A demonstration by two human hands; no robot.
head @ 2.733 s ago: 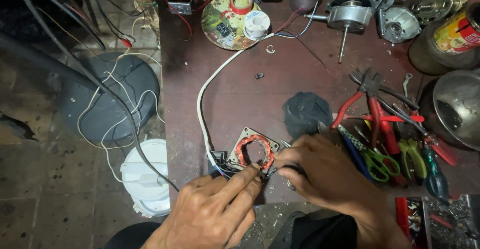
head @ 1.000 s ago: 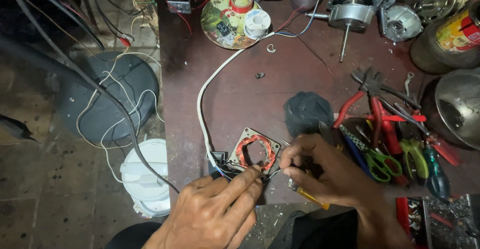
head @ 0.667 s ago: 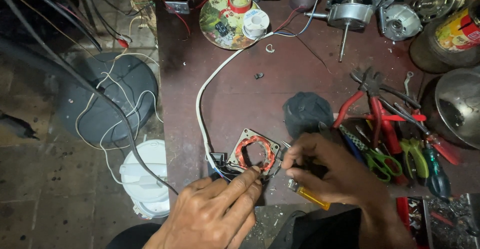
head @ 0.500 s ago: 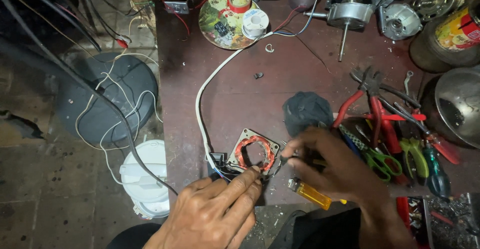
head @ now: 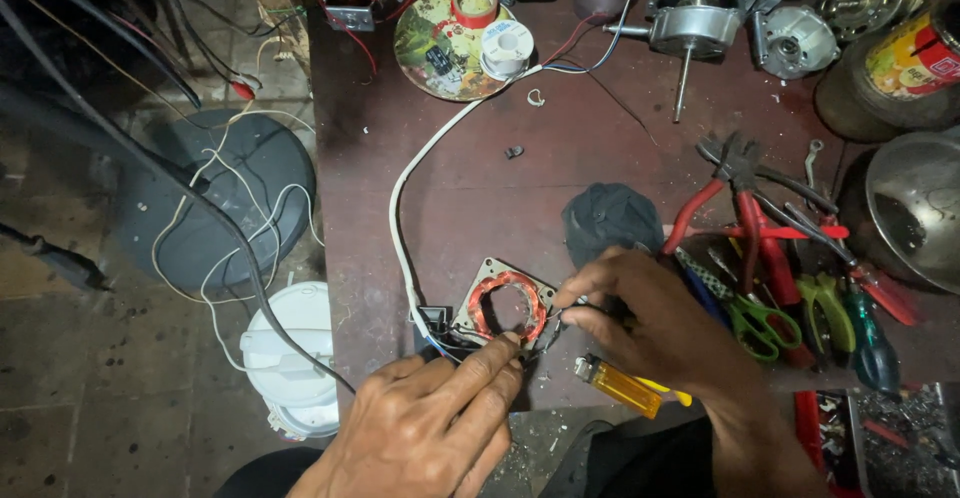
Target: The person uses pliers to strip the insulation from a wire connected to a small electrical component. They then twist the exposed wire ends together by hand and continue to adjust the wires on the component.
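Observation:
A small motor stator (head: 505, 303) with a copper-red coil in a square metal frame lies near the front edge of the dark red table (head: 470, 188). My left hand (head: 430, 423) presses on its near side, fingertips at the frame and its thin leads. My right hand (head: 655, 318) pinches fine wires at the stator's right edge. A white cable (head: 400, 208) runs from the stator up the table. A yellow lighter (head: 620, 386) lies just under my right hand.
Pliers, cutters, scissors and screwdrivers (head: 780, 258) lie in a heap at right. A black cap (head: 610, 218) sits behind my right hand. A fan motor (head: 695, 18), a plate with tape and solder (head: 455, 33), tins and a metal bowl (head: 915, 223) stand at the back and right.
The yellow lighter has come into view below my right hand, which shifted slightly right at the stator's edge. My left hand has stayed on the stator.

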